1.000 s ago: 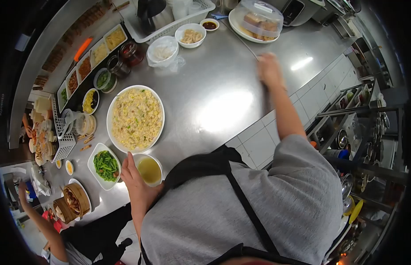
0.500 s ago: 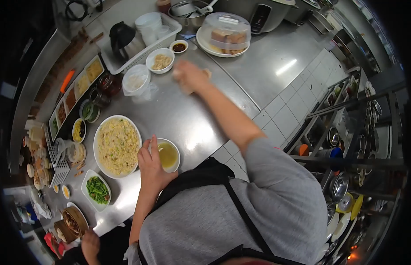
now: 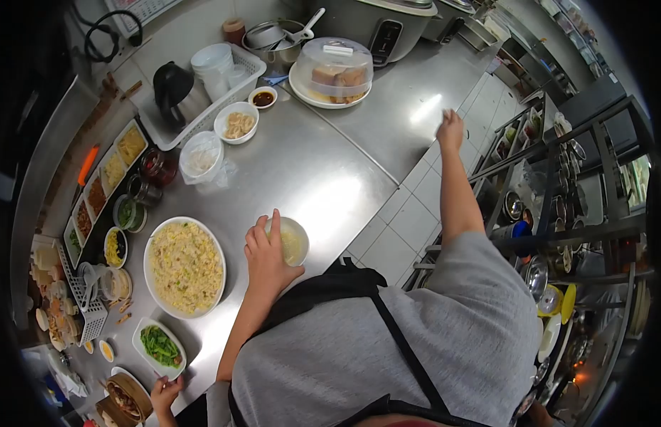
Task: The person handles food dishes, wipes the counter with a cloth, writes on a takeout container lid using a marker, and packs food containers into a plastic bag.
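My left hand (image 3: 268, 257) is beside a small white bowl of pale yellow-green liquid (image 3: 293, 242), its fingers spread along the left rim. My right hand (image 3: 451, 129) is out to the right above the counter's edge, fingers curled; whether anything is in it is too small to make out. Left of my left hand lies a large white oval dish of fried rice (image 3: 186, 267). Below that is a white dish of green vegetables (image 3: 160, 346). Further up the counter stand a bowl of pale pieces (image 3: 236, 123) and a plastic-wrapped bowl (image 3: 201, 156).
Another person's hand (image 3: 165, 391) touches the vegetable dish. A plate with a clear cover (image 3: 337, 70), a sauce dish (image 3: 263, 98), a white basket (image 3: 224, 99) and a cooker (image 3: 387, 32) stand at the back. Metal shelving (image 3: 579, 235) is at the right.
My right hand has swung from near the back bowls out to the right. My left hand stays by the liquid bowl. The other person's hand has come to the vegetable dish.
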Available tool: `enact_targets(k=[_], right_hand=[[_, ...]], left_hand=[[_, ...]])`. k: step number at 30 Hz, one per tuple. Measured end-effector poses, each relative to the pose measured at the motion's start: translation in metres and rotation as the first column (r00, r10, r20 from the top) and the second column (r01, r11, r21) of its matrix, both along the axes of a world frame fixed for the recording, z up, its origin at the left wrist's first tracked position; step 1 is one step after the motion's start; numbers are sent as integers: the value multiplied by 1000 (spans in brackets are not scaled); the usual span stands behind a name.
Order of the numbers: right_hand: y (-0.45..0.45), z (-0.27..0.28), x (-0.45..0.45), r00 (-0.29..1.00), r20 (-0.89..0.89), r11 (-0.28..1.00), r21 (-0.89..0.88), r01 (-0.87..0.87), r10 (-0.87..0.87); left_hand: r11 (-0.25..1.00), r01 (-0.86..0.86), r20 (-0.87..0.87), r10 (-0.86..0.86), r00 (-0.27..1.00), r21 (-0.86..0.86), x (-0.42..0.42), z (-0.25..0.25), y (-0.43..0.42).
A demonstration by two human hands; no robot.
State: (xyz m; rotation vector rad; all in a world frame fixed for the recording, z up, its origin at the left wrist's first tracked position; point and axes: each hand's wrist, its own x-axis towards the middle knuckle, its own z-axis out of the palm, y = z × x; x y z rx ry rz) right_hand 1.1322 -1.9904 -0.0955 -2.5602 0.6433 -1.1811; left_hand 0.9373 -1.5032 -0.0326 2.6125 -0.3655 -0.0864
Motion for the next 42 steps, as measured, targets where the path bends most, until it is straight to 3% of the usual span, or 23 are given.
enact_targets(k=[2, 4, 5, 7, 10, 14, 16, 17, 18, 19, 20, 21, 25, 26, 27, 28, 30, 31, 32, 34, 36, 37, 42], right_hand=[[19, 8, 28, 964, 58, 916, 302, -265, 260], [55, -10, 63, 855, -52, 649, 675, -351, 516], [64, -40, 79, 807, -229, 828, 300, -473, 544], [98, -35, 77, 760, -523, 876, -53, -480, 385], [56, -39, 108, 662, -497, 783, 60, -619, 561], [-59, -38, 157, 659, -498, 786, 78, -613, 564], [-134, -35, 176, 751, -284, 799, 307, -518, 596], [-161, -16, 173, 824, -392, 909, 254, -331, 409], [-226, -52, 194, 897, -341, 960, 100, -262, 280], [-258, -45, 189, 923, -365, 967, 253, -31, 125], [-357, -96, 217, 858, -496, 987, -7, -158, 134], [-374, -90, 193, 899, -409, 945, 327, -20, 160], [-349, -28, 125, 947, -321, 936, 323, 139, -30], [-320, -3, 115, 975, -210, 855, 517, 46, 74], [-309, -4, 113, 955, 111, 589, 765, -259, 276], [-255, 30, 105, 905, 238, 353, 862, -364, 351], [-179, 44, 100, 790, 160, 183, 927, -326, 592], [-155, 33, 109, 530, 68, 165, 910, -380, 845], [-114, 51, 120, 202, -69, 178, 786, -592, 977], [-48, 60, 136, 268, -148, 302, 598, -743, 952], [-11, 39, 163, 279, -120, 302, 270, -914, 953], [0, 29, 173, 248, -119, 271, 270, -924, 962], [19, 6, 197, 418, -328, 449, 22, -893, 847]], left_hand=[[999, -38, -33, 39, 999, 23, 12, -2, -11], [999, -34, -33, 35, 999, 43, 27, -2, -24], [998, -42, -31, 44, 999, 54, 36, -1, -32], [996, -68, -35, 70, 997, 63, 52, -2, -51], [983, -163, -60, 169, 984, 81, 73, -2, -77], [951, -297, -82, 304, 949, 88, 87, 0, -108], [927, -352, -80, 364, 928, 129, 90, 0, -115], [925, -354, -84, 367, 926, 137, 91, -1, -118], [919, -367, -85, 381, 920, 144, 92, -2, -121], [912, -380, -87, 395, 914, 154, 93, -2, -122], [909, -379, -84, 397, 914, 173, 94, -3, -123], [906, -378, -88, 399, 913, 189, 94, -3, -125], [887, -414, -91, 438, 894, 204, 100, 1, -127], [880, -431, -96, 456, 885, 200, 98, 1, -128], [860, -467, -93, 492, 865, 204, 95, 1, -128], [868, -464, -90, 484, 870, 177, 96, 0, -128], [879, -454, -89, 469, 879, 146, 95, 1, -127], [864, -481, -87, 496, 864, 148, 94, 1, -127], [867, -480, -66, 491, 868, 133, 93, 1, -127], [853, -507, -40, 515, 856, 121, 90, 4, -132], [834, -542, 4, 544, 839, 105, 85, 6, -137], [830, -551, 50, 549, 835, 90, 81, 7, -138], [751, -657, 97, 651, 753, 59, 56, 7, -140]])
